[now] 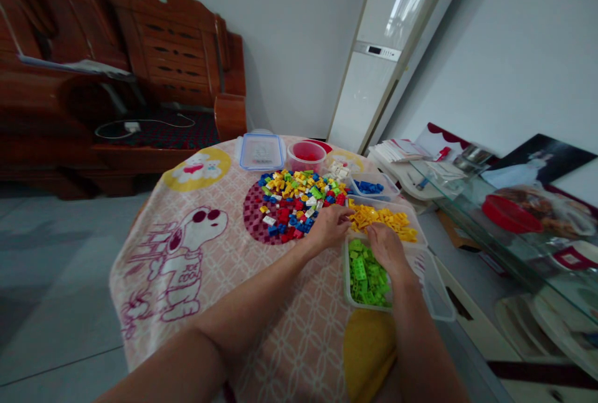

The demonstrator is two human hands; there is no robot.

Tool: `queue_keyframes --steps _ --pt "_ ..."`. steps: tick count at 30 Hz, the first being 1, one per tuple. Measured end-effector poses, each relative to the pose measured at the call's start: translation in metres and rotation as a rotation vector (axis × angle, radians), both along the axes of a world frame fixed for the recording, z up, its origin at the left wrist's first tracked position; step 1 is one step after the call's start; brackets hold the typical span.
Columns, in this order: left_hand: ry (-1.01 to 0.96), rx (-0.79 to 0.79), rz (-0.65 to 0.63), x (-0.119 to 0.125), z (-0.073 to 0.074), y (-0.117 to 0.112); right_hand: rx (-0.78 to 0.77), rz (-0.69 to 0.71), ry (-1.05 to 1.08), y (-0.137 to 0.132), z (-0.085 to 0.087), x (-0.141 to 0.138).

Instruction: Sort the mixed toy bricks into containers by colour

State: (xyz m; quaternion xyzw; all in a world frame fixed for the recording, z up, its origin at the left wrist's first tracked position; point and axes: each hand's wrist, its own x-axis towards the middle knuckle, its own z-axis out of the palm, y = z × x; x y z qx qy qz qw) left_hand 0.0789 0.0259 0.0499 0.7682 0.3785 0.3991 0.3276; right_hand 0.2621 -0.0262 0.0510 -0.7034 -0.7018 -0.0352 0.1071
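My left hand (331, 226) is at the left edge of a clear box (423, 228) of yellow toy bricks (390, 222), beside the mixed pile. Its fingers are drawn together; anything in them is too small to make out. My right hand (387, 248) reaches over the near side of the same box, fingertips curled down at the yellow bricks and mostly hidden by the hand. Below my right wrist, green bricks (364, 275) lie in another clear box (346, 288). A loose pile of mixed-colour bricks (299, 203) spreads left of the boxes.
Behind the pile stand a lidded container (262, 152) and a round tub (307, 155) with red pieces. Blue bricks (369, 187) lie in a small clear box, near white bricks (339, 170). A patterned cloth (280, 322) covers the table. A glass shelf (467, 222) borders the right.
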Motion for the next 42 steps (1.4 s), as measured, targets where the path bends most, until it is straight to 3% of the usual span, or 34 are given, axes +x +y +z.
queue_keyframes --steps 4,8,13,18,27,35,42 --pt "0.093 0.02 0.056 -0.027 0.016 0.014 0.0 0.005 -0.002 0.0 -0.001 0.001" --pt "0.23 0.013 0.197 -0.068 0.031 0.033 0.005 0.02 -0.006 0.0 -0.003 0.001" --pt "0.541 -0.011 0.279 -0.101 0.027 0.049 0.001 0.012 -0.012 0.001 -0.003 0.002" --pt "0.674 -0.062 0.222 -0.103 0.019 0.05 0.019 0.03 -0.017 0.0 -0.003 0.001" --pt "0.799 -0.029 0.232 -0.093 0.025 0.04 0.012 0.019 -0.007 0.0 -0.004 0.003" --pt "0.689 -0.07 0.198 -0.1 0.019 0.047 0.014 0.041 -0.029 0.0 -0.005 0.004" --pt "0.305 -0.061 0.236 -0.098 0.023 0.05 -0.001 0.016 -0.026 -0.001 -0.001 0.001"
